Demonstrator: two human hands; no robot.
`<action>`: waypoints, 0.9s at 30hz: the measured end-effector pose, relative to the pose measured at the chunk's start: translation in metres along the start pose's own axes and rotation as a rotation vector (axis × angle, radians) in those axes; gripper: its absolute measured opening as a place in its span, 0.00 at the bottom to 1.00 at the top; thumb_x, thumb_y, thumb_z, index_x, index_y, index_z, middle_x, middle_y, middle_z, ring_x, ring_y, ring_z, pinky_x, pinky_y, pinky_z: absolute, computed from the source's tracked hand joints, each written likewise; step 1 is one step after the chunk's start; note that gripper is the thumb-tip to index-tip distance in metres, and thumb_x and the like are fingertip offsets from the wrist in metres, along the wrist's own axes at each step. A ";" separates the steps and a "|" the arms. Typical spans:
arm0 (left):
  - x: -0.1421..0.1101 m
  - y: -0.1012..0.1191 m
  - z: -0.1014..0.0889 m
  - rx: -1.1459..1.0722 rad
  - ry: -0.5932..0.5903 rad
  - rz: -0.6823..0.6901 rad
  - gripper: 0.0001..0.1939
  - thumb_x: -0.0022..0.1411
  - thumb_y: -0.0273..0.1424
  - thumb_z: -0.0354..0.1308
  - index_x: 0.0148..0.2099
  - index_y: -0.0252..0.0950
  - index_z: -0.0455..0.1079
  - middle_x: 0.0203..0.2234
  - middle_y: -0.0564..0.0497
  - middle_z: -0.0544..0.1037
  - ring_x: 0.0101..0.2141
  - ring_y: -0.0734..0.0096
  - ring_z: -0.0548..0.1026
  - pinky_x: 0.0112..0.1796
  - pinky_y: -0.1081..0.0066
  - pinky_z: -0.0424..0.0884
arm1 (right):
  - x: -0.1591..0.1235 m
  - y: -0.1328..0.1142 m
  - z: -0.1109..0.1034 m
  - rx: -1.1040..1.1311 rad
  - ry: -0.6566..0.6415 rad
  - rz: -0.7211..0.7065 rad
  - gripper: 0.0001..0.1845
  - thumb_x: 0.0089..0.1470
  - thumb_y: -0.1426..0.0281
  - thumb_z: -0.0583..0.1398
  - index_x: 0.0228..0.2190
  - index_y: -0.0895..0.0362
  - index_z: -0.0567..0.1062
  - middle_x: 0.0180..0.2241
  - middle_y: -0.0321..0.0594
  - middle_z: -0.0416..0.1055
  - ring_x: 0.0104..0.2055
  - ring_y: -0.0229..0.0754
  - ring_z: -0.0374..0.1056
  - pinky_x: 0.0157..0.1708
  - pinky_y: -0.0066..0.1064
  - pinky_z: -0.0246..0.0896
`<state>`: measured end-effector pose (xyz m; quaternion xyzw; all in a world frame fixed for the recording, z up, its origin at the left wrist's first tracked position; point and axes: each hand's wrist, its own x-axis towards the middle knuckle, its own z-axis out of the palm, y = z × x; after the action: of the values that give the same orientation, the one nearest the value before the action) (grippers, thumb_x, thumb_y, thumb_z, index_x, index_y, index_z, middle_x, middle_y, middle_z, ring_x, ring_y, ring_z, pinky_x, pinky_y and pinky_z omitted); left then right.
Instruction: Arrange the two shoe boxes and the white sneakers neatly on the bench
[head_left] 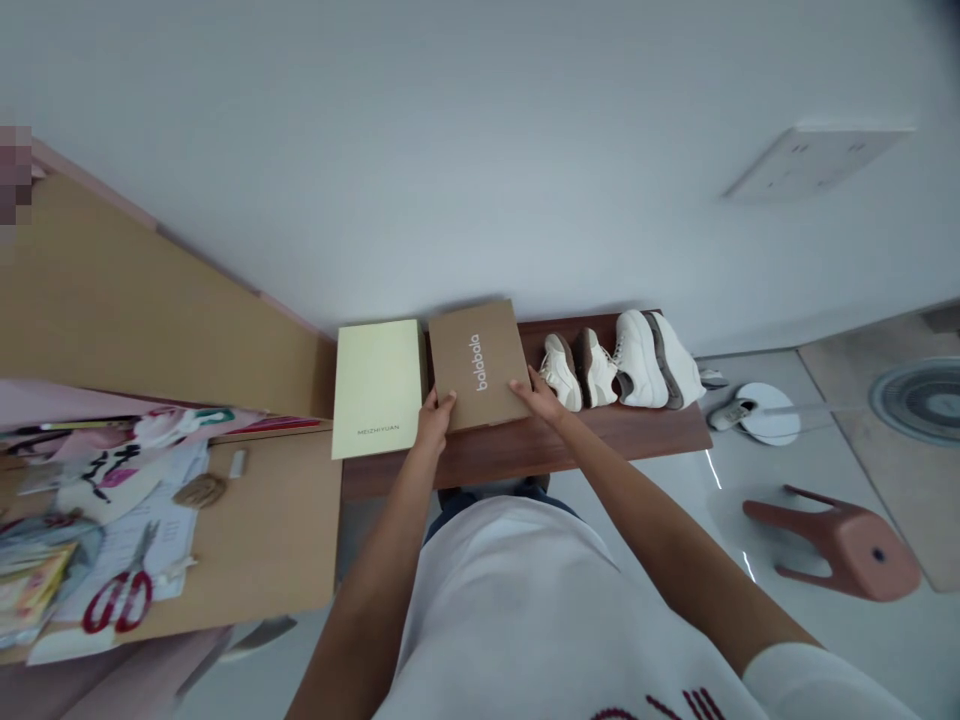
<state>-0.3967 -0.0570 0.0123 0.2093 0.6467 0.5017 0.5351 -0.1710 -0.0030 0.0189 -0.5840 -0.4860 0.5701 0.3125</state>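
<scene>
Left grip (433, 422), right grip (541, 400) on box (480, 365), underside hidden

Part of the wooden bench (487, 462) is hidden by the brown box (491, 365), the round grey object (926, 400) is cut off by the right edge, the shirt lettering (697, 705) by the bottom edge, and print on the papers (169, 525) is blurred beyond reading.
</scene>
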 end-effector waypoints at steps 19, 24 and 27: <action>0.012 -0.004 -0.003 0.256 0.074 -0.003 0.28 0.61 0.33 0.62 0.64 0.42 0.68 0.55 0.47 0.78 0.55 0.62 0.76 0.57 0.62 0.69 | 0.020 0.042 0.024 0.190 -0.056 0.110 0.36 0.46 0.59 0.71 0.54 0.56 0.70 0.51 0.51 0.77 0.51 0.50 0.75 0.55 0.52 0.68; 0.014 -0.002 -0.006 0.302 0.080 -0.001 0.30 0.62 0.32 0.61 0.66 0.43 0.66 0.56 0.46 0.78 0.55 0.60 0.76 0.58 0.61 0.68 | 0.020 0.043 0.028 0.171 -0.077 0.083 0.35 0.48 0.59 0.70 0.55 0.57 0.69 0.52 0.53 0.76 0.54 0.50 0.74 0.57 0.52 0.66; 0.014 0.000 -0.005 0.333 0.072 0.005 0.31 0.62 0.33 0.61 0.67 0.43 0.64 0.56 0.45 0.77 0.55 0.60 0.75 0.58 0.60 0.68 | 0.021 0.044 0.030 0.160 -0.082 0.091 0.35 0.48 0.59 0.69 0.56 0.56 0.68 0.52 0.51 0.76 0.53 0.48 0.74 0.56 0.51 0.67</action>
<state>-0.4059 -0.0476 0.0046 0.2784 0.7391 0.3963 0.4682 -0.1934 -0.0043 -0.0336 -0.5550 -0.4244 0.6439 0.3118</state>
